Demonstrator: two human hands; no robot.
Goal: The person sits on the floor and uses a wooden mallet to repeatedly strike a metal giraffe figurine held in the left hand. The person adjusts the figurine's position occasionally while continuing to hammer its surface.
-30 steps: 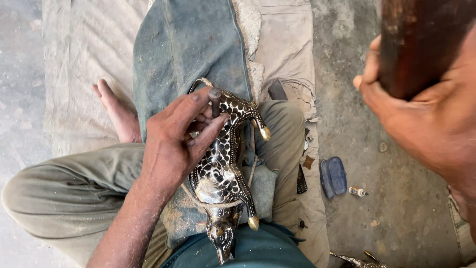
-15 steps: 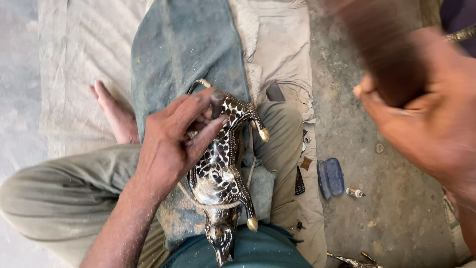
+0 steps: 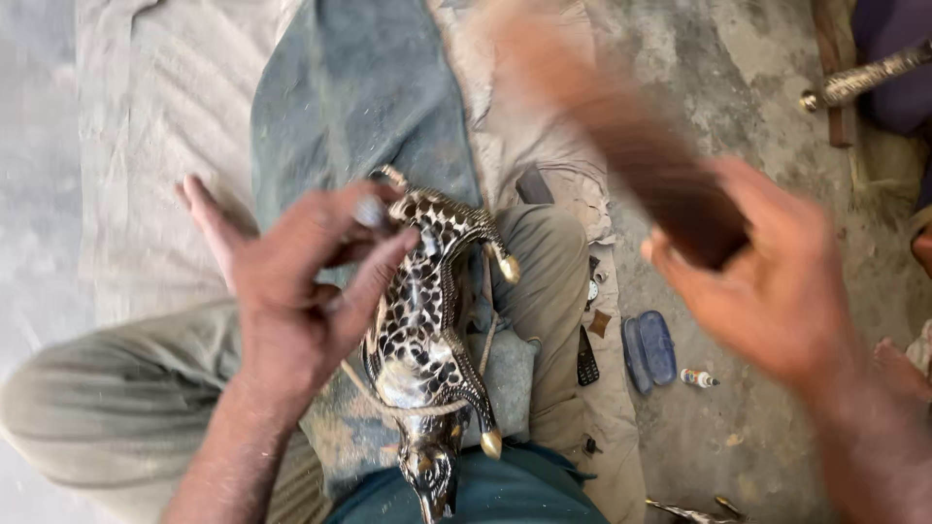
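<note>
A carved animal figure (image 3: 427, 340), dark with pale inlaid spots and brass-tipped legs, lies across my lap on a blue-grey cloth (image 3: 359, 97). My left hand (image 3: 301, 281) rests on its upper body and pinches a small pale object against it with thumb and fingers. A cord loops around the figure's lower body. My right hand (image 3: 777, 291) is raised at the right, gripping a thick dark wooden block (image 3: 631, 146), which is blurred with motion and tilted toward the figure.
I sit cross-legged on a pale sheet (image 3: 146, 116) on a concrete floor. A blue case (image 3: 649, 349), a small bottle (image 3: 699, 378) and a dark comb-like tool (image 3: 586, 357) lie right of my knee. Another decorated piece (image 3: 859, 82) lies at the upper right.
My right hand has swung the wooden block from upright at the right edge down and leftward toward the figure. The left hand has stayed on the figure.
</note>
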